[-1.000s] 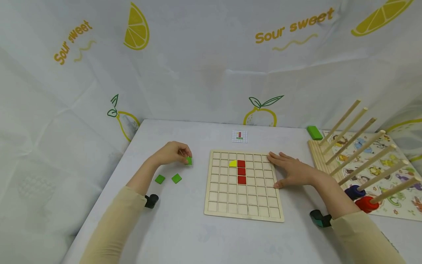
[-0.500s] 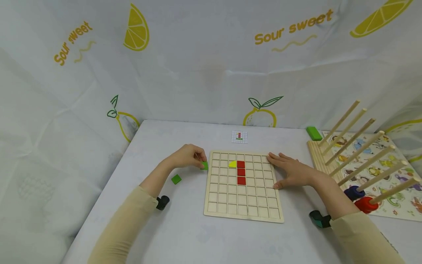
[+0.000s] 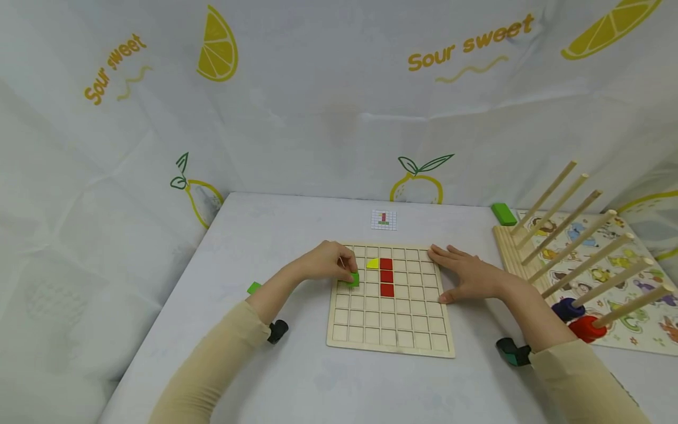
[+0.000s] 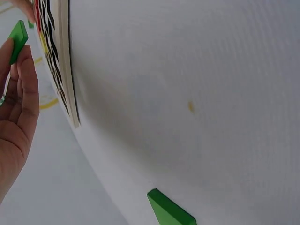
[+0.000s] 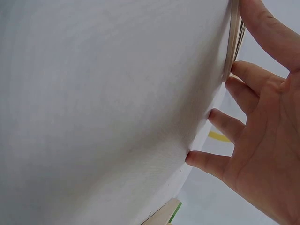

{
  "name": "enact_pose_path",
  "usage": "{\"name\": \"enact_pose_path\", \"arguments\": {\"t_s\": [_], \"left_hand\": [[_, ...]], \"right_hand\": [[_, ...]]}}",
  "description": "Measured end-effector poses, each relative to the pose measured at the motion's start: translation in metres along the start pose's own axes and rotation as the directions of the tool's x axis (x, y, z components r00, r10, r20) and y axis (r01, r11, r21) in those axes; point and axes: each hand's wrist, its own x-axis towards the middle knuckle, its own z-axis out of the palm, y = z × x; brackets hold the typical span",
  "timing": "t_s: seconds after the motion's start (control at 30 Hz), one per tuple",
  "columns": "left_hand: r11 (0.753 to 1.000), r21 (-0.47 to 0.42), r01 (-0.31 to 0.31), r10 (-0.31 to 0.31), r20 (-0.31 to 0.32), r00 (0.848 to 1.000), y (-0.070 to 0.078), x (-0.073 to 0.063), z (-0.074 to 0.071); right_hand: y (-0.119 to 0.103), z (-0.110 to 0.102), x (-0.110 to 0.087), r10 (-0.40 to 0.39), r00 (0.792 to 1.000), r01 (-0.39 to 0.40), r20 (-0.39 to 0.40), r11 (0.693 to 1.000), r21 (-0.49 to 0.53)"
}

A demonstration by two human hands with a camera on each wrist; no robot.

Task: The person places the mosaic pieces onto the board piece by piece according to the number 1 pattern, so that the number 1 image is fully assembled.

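My left hand (image 3: 327,261) pinches a green square tile (image 4: 18,41) between thumb and fingertips, over the left columns of a wooden grid board (image 3: 365,337). Three red square tiles (image 3: 387,276) stand in one column of the board, and a yellow quarter-round tile (image 3: 373,263) sits left of the topmost. My right hand (image 3: 471,274) rests at the board's right edge, fingers spread, its thumb and some fingertips touching the rim. On the table by my left forearm lies another green tile (image 3: 254,288), partly covered by the arm.
Behind the board lies a small printed card (image 3: 384,219) with a coloured grid pattern. To the right stand a wooden peg rack (image 3: 511,247) with a blue ring (image 3: 569,308) and a red ring (image 3: 588,328), a green block (image 3: 504,214) and an animal-picture board (image 3: 635,306).
My left hand has carried the green tile rightward from the bare table to above the board's left side. My right hand has stayed at the board's edge.
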Motion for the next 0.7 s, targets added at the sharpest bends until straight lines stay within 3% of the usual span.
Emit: {"name": "enact_pose_path", "arguments": {"t_s": [0.37,0.7], "left_hand": [[1.0,0.0,-0.02,0.02,0.067,0.998,0.014,0.007,0.024],[0.999,0.007,-0.037,0.037,0.032,0.999,0.017,0.011,0.041]], "right_hand": [[-0.002,0.0,0.0,-0.004,1.0,0.004,-0.002,1.0,0.007],[-0.001,0.0,0.0,-0.001,1.0,0.001,-0.001,1.0,0.006]]}}
